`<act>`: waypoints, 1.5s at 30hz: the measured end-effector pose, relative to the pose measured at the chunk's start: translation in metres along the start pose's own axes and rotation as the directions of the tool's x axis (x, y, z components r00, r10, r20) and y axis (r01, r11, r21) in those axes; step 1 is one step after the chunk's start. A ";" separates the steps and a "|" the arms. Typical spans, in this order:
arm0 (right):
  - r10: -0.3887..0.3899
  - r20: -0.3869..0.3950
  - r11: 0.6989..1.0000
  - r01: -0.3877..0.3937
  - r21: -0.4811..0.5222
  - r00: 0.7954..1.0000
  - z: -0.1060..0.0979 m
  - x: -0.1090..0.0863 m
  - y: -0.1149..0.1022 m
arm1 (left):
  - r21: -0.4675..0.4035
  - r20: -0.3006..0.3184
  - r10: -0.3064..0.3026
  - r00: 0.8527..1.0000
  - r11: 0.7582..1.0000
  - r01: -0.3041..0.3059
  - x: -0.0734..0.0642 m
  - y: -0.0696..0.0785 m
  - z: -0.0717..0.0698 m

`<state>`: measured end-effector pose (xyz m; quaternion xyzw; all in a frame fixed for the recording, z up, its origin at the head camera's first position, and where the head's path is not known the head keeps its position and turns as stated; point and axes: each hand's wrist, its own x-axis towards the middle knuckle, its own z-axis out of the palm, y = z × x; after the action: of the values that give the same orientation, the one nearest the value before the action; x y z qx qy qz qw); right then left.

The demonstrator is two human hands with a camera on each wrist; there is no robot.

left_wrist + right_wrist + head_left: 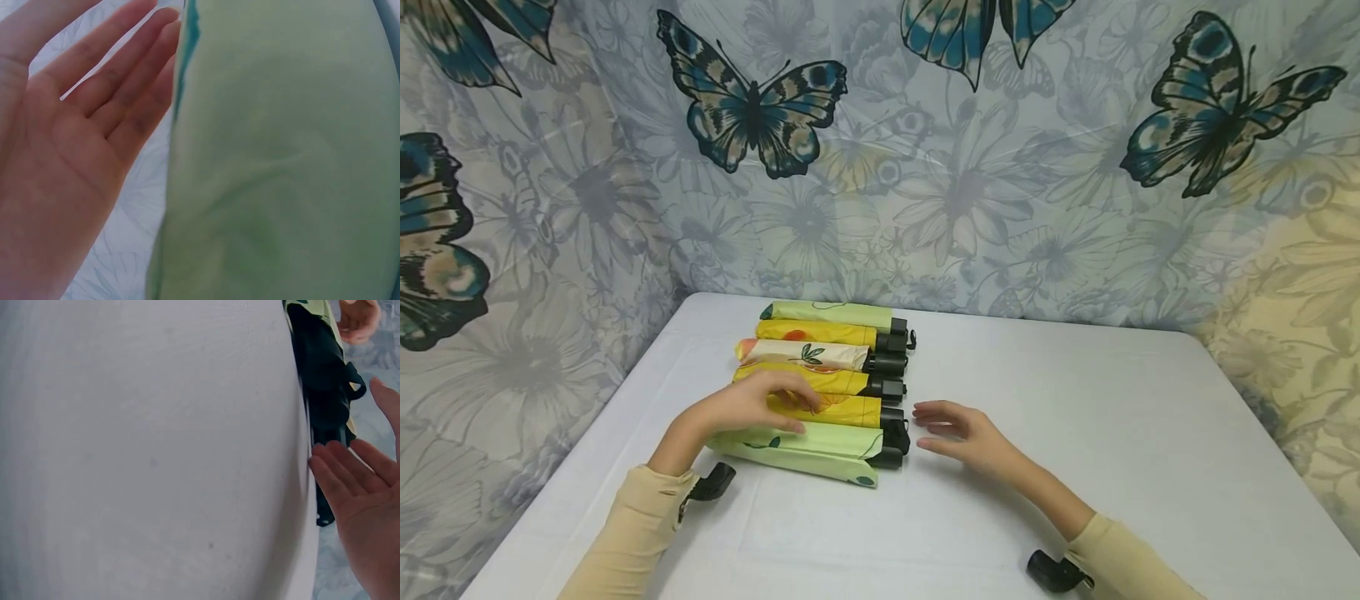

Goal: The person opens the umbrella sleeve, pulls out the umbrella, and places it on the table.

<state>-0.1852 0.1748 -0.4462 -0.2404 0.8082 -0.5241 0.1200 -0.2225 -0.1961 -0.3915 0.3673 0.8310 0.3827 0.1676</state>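
Six folded umbrellas lay side by side on the white table (1075,400), black handles toward the right hand (964,435). Left hand (748,407): fingers loosely bent, thumb parted from them, nothing gripped. Its fingertips were over the front yellow umbrella (859,410), and its thumb was over the front green umbrella (823,442), nearest the wearer; whether either touched fabric could not be told. Beyond the left fingers, in order away from them, lay the second yellow umbrella (842,382), the cream umbrella (842,356), the back yellow umbrella (827,333) and the back green umbrella (838,313). Right hand: fingers slightly bent, thumb held apart, nothing in hold; fingertips pointed at the handle ends, just beside them, with a gap visible in the head view. In the right wrist view a black strap (357,381) looped from a handle near the thumb. Behind all the fingers, past the table, hung a butterfly-print backdrop (962,183).
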 end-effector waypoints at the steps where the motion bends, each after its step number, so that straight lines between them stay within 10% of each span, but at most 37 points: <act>1: -0.004 0.004 1.000 0.004 0.001 1.000 0.001 0.000 0.000 | -0.007 0.015 -0.011 1.000 1.000 0.011 0.000 0.000 0.000; 14: -0.075 0.009 0.997 0.075 0.037 0.997 0.013 0.001 -0.003 | -0.018 0.116 -0.069 0.991 0.997 0.072 0.000 0.005 0.009; 34: -0.134 -0.019 0.991 0.134 -0.002 0.991 0.029 0.000 -0.008 | 0.080 0.093 -0.056 0.994 0.996 0.049 -0.006 0.000 0.014; 45: -0.019 -0.055 0.991 0.011 -0.137 0.998 0.036 -0.001 -0.015 | 0.120 0.098 -0.055 0.994 0.992 0.043 -0.006 -0.003 0.015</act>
<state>-0.1645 0.1421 -0.4478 -0.2395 0.8432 -0.4751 0.0766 -0.2114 -0.1940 -0.4034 0.3750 0.8514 0.3097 0.1967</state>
